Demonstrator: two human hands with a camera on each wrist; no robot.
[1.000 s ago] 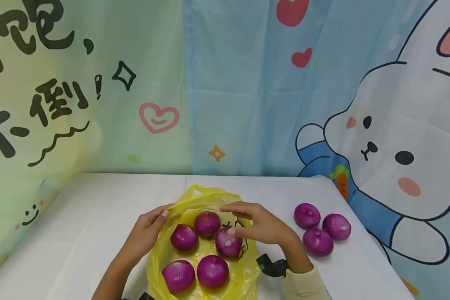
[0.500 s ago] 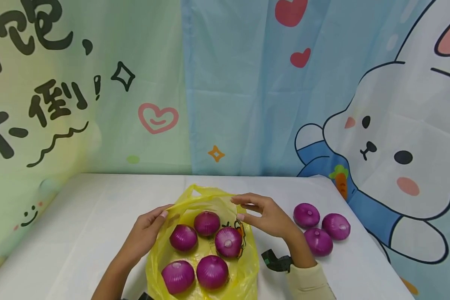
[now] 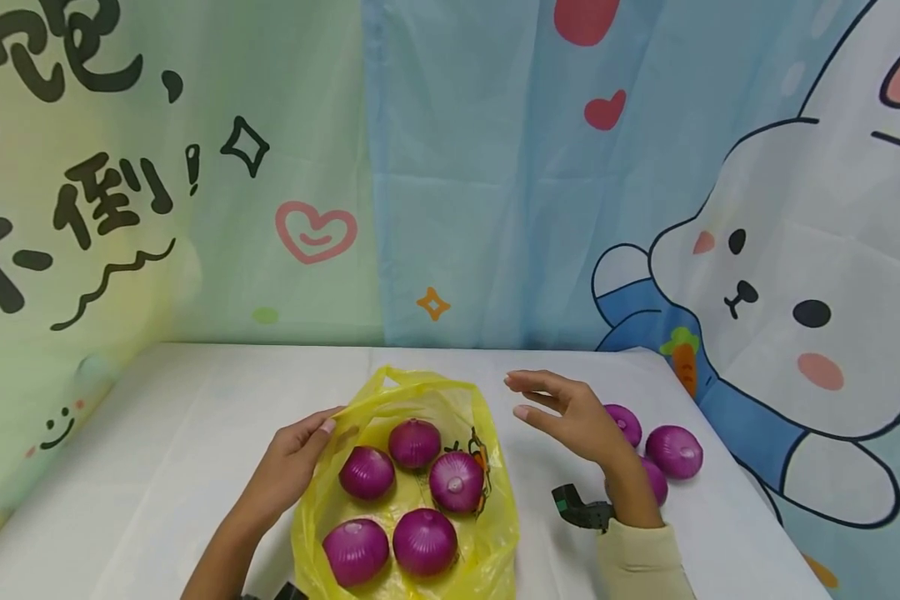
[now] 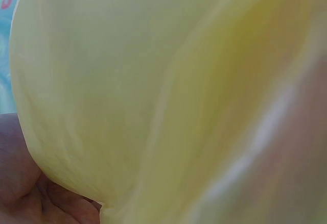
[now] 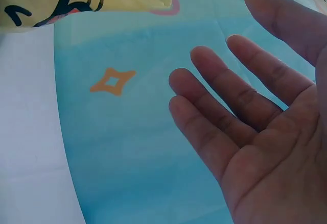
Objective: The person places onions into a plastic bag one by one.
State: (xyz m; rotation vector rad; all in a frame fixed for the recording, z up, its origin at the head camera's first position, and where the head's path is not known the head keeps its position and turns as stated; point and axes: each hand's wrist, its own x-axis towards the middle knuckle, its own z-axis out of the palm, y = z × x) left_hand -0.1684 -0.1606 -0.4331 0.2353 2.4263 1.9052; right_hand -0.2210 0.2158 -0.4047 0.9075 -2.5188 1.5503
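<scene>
A yellow plastic bag (image 3: 495, 533) lies with its mouth spread in the middle of the table, with several purple onions inside, one onion (image 3: 425, 542) near the front. My left hand (image 3: 294, 457) pinches the bag's left edge between thumb and fingers. In the left wrist view, the yellow plastic (image 4: 102, 81) covers most of the picture and hides most of that hand. To the right of the bag, my right hand (image 3: 570, 417) hovers apart from it, holding nothing. Its loosely extended fingers (image 5: 225, 81) show in the right wrist view.
Three more purple onions sit at the table's right, one onion (image 3: 673, 452) in full view and two partly behind my right hand and wrist. The white table (image 3: 157, 467) ends at a printed cloth backdrop (image 3: 457, 167). A black wrist device (image 3: 583, 510) is on the right wrist.
My right hand has withdrawn from above the onion on the bag's right side and moved right, towards the loose onions. The left hand keeps its hold on the bag's edge.
</scene>
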